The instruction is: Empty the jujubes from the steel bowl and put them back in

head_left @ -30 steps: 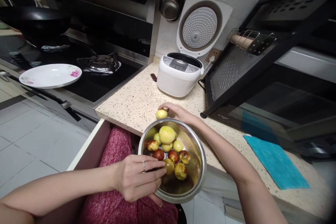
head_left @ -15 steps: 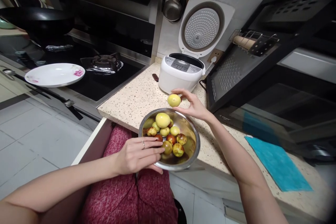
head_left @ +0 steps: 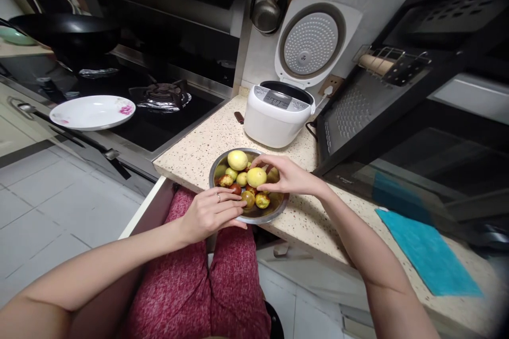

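A metal bowl (head_left: 282, 211) sits at the counter's front edge. It holds several small green, yellow and reddish-brown fruits that look like jujubes (head_left: 262, 201), and one larger yellow fruit (head_left: 237, 160) on top at the back. My left hand (head_left: 210, 209) grips the bowl's near left rim, with the fingers over the inside and the thumb outside. Above the fruits, my right hand (head_left: 280, 174) holds a smooth yellow oval fruit (head_left: 256, 177) between thumb and fingers. It hides part of the bowl's right side.
Behind the bowl stands a white rice cooker (head_left: 276, 116) with its lid up. A flowered white plate (head_left: 91, 113) lies at the stove's front, with a black wok (head_left: 75, 34) behind. A teal cloth (head_left: 431, 257) rests on the right counter, near a dark oven (head_left: 417, 153). A drawer (head_left: 143, 206) stands open.
My right hand has brought the yellow oval fruit down and left, from beyond the bowl's back rim to over the fruits. The bowl has shifted away from me, my left hand still on it.
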### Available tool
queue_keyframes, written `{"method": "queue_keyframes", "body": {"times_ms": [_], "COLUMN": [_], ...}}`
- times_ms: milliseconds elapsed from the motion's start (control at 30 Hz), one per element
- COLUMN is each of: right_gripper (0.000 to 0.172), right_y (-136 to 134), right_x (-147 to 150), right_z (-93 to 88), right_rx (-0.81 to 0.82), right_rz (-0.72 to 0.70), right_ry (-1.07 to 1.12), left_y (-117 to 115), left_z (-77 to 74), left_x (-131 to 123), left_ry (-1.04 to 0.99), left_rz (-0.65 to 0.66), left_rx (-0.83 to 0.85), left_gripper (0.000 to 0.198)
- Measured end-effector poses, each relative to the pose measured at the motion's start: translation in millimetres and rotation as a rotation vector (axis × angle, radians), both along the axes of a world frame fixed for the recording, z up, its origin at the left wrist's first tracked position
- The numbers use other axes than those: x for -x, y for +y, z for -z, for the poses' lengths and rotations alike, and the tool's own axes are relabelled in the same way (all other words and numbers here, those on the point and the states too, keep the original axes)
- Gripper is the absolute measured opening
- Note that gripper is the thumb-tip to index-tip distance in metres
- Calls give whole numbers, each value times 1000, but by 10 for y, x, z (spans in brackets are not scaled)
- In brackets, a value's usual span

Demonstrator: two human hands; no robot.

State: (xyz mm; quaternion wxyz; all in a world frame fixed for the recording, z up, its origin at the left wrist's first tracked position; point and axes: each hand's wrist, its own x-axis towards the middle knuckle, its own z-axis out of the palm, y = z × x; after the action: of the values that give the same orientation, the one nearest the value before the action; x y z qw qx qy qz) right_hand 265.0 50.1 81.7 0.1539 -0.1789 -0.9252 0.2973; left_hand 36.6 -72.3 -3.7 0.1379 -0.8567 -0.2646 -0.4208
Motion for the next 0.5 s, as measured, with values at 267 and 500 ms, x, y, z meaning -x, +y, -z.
{"method": "queue_keyframes", "body": {"times_ms": [267, 500], "right_gripper": [51, 46], "right_y": [77, 99], "right_x": [-39, -63], "right_z": [13, -28], "right_rx": [4, 31], "right_rz": [-3, 37], "right_ry": [-14, -24], "left_y": [15, 36], "left_z": [-10, 5], "left_x": [-10, 19], "left_ry": [-18, -9], "left_rz": [0, 22], "left_rx": [-9, 15], "left_gripper": [28, 28]}}
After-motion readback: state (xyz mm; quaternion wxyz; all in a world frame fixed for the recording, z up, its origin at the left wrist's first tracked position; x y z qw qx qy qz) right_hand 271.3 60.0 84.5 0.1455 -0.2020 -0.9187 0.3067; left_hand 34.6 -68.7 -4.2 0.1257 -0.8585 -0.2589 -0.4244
